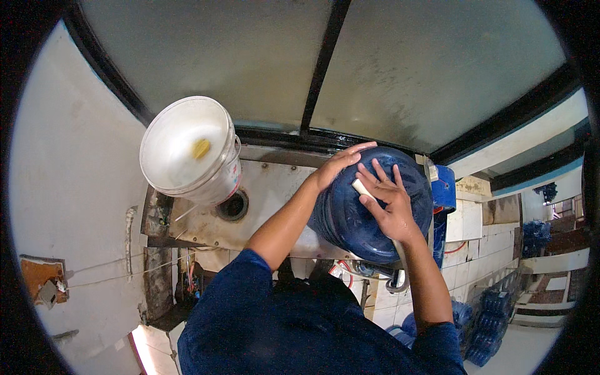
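A large blue water jug lies tilted on the metal counter, its round base turned toward me. Against its far left edge rests my left hand, the fingers stretched along the rim and holding it. Across the wet base is my right hand, fingers spread. A pale sponge-like piece is pinned between its thumb and forefinger, partly hidden under the palm. To the left stands a white bucket with a yellow sponge inside.
The metal counter has a round drain hole beside the bucket. Dark-framed frosted panes rise behind it. A blue object stands right of the jug. A curved grey pipe is below, and more blue jugs stack at lower right.
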A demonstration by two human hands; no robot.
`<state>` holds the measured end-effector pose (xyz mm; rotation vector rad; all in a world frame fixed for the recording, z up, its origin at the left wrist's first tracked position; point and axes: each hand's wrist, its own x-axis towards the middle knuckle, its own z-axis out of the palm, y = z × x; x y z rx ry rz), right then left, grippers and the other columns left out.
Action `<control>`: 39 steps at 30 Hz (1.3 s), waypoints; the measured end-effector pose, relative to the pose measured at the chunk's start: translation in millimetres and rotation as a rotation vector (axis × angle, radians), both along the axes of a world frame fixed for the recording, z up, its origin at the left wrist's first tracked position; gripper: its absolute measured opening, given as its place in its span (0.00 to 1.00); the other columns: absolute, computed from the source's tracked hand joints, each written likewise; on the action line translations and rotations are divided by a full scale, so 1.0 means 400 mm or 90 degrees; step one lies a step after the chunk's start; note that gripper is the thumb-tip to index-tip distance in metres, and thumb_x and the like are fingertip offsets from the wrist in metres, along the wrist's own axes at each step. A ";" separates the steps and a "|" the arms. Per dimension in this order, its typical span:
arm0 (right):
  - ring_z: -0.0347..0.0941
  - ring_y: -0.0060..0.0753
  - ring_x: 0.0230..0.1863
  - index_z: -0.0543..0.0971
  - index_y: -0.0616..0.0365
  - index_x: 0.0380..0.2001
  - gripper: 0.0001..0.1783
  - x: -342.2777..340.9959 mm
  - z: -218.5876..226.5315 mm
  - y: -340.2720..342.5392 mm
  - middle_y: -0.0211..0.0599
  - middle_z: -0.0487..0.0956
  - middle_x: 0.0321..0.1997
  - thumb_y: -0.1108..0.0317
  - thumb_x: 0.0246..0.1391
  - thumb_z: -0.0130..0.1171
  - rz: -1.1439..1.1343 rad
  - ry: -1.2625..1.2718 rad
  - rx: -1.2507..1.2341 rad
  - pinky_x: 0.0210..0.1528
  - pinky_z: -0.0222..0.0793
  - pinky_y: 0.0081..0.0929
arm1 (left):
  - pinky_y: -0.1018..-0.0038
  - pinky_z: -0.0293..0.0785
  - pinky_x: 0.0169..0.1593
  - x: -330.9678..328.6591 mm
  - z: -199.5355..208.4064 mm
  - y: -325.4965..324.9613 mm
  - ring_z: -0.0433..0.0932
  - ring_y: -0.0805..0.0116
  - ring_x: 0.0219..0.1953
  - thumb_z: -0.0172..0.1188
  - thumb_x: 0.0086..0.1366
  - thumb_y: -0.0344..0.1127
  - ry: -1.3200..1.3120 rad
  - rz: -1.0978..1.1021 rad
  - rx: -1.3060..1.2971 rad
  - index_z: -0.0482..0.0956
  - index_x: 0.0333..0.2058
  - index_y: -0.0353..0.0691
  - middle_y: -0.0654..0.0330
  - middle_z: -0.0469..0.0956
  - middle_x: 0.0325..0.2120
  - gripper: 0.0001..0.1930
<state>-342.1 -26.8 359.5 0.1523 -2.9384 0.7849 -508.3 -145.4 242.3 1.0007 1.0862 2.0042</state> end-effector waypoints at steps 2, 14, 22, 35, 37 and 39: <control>0.55 0.45 0.79 0.79 0.45 0.63 0.24 0.004 0.005 0.005 0.30 0.72 0.72 0.59 0.64 0.60 -0.008 0.000 -0.007 0.81 0.30 0.58 | 0.66 0.59 0.72 -0.004 -0.001 0.006 0.67 0.64 0.69 0.53 0.74 0.56 -0.428 -0.166 -0.198 0.70 0.67 0.36 0.51 0.70 0.66 0.34; 0.55 0.45 0.79 0.79 0.48 0.63 0.26 -0.007 0.005 -0.016 0.32 0.73 0.72 0.61 0.62 0.61 -0.001 0.001 -0.005 0.81 0.30 0.56 | 0.64 0.59 0.73 0.236 -0.728 0.028 0.69 0.62 0.67 0.51 0.77 0.48 -0.303 0.267 -0.018 0.67 0.68 0.36 0.53 0.73 0.64 0.29; 0.56 0.44 0.79 0.79 0.46 0.63 0.26 0.011 0.003 -0.001 0.32 0.73 0.72 0.62 0.61 0.62 -0.004 -0.002 -0.003 0.81 0.30 0.56 | 0.66 0.64 0.71 0.152 -0.275 -0.013 0.75 0.60 0.63 0.45 0.78 0.49 -0.525 0.087 -0.013 0.71 0.65 0.35 0.54 0.74 0.64 0.28; 0.54 0.48 0.80 0.78 0.46 0.65 0.27 0.002 0.013 -0.020 0.31 0.71 0.73 0.60 0.61 0.61 0.007 -0.005 0.036 0.81 0.30 0.58 | 0.66 0.69 0.67 0.088 -0.316 -0.018 0.75 0.62 0.63 0.49 0.78 0.48 -0.287 0.050 -0.050 0.71 0.65 0.33 0.52 0.74 0.63 0.28; 0.54 0.47 0.80 0.78 0.46 0.65 0.28 -0.005 0.010 -0.017 0.31 0.71 0.73 0.60 0.61 0.61 0.015 -0.001 0.034 0.81 0.30 0.58 | 0.66 0.72 0.65 0.040 -0.287 -0.016 0.78 0.63 0.60 0.51 0.77 0.47 -0.396 -0.064 -0.066 0.72 0.65 0.33 0.52 0.76 0.61 0.27; 0.54 0.47 0.80 0.78 0.46 0.64 0.28 0.008 0.010 -0.005 0.31 0.71 0.73 0.61 0.60 0.62 -0.007 -0.005 0.026 0.81 0.29 0.58 | 0.65 0.76 0.62 0.069 -0.159 -0.024 0.81 0.64 0.55 0.53 0.75 0.46 -0.546 -0.136 -0.085 0.74 0.63 0.34 0.51 0.79 0.58 0.26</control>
